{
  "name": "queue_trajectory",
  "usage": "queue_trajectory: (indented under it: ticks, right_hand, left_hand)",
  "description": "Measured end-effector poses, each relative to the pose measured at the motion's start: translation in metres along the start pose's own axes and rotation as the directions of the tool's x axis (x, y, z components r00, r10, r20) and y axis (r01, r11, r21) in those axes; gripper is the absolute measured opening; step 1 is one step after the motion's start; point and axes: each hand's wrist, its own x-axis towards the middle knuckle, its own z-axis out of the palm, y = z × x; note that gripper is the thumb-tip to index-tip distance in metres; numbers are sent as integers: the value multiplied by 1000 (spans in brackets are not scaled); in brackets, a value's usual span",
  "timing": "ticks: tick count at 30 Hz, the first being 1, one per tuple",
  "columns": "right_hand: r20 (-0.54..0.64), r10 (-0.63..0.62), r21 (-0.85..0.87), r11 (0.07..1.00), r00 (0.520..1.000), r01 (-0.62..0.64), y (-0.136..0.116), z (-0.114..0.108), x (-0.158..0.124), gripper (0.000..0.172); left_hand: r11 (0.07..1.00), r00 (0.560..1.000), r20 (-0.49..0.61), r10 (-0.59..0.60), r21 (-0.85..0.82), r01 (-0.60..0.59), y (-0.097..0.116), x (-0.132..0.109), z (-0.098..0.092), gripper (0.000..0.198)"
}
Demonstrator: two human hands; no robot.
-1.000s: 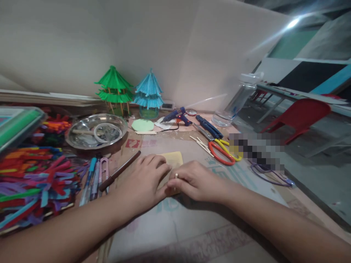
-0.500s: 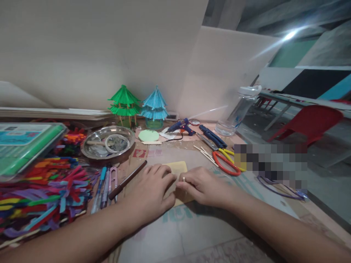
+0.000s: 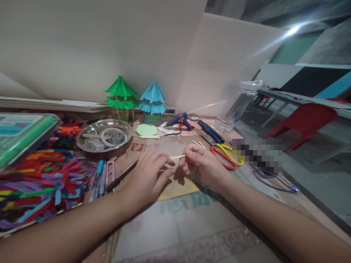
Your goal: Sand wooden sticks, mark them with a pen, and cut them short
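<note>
Centrally, my left hand (image 3: pixel 149 175) and right hand (image 3: pixel 203 164) pinch a thin wooden stick (image 3: pixel 177 157), each grip closed on one end, just above yellow paper (image 3: pixel 178 186) on the cardboard-covered table (image 3: pixel 192 226); steel dish (image 3: pixel 126 129) left, scissors (image 3: pixel 208 140) right, white wall (image 3: pixel 109 44) behind, red chair (image 3: pixel 304 117) beyond.

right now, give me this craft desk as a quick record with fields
hands: left hand and right hand each pinch an end of a thin stick
below hands: yellow sheet, lying flat
right side: scissors with red and yellow handles
left side: pens, paper strips
back: metal dish, glue gun, green paper model, blue paper model, bottle
</note>
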Motion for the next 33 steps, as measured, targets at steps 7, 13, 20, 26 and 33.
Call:
queue_trajectory:
  ticks: [7, 13, 20, 26, 33]
  right_hand:
    - [90, 80, -80, 994, 993, -73, 9, 15, -10, 40]
    - [125, 75, -208, 977, 989, -48, 13, 27, -20, 43]
    - [178, 58, -303, 953, 982, -2, 12, 25, -21, 44]
    - [211, 50, -348, 937, 976, 28, 12, 26, -21, 44]
    - [149, -118, -542, 821, 982, 181, 14, 25, -23, 27]
  left_hand:
    - [990, 973, -229, -27, -143, -7, -2, 1, -2, 17]
    - [979, 986, -163, -30, -202, -4, 2, 0, -5, 20]
    - [975, 984, -176, -30, -224, -10, 2, 0, -5, 21]
    - [980, 975, -215, -52, -200, 9, -1, -2, -1, 16]
    - [983, 945, -325, -28, -183, -34, -2, -2, -2, 6]
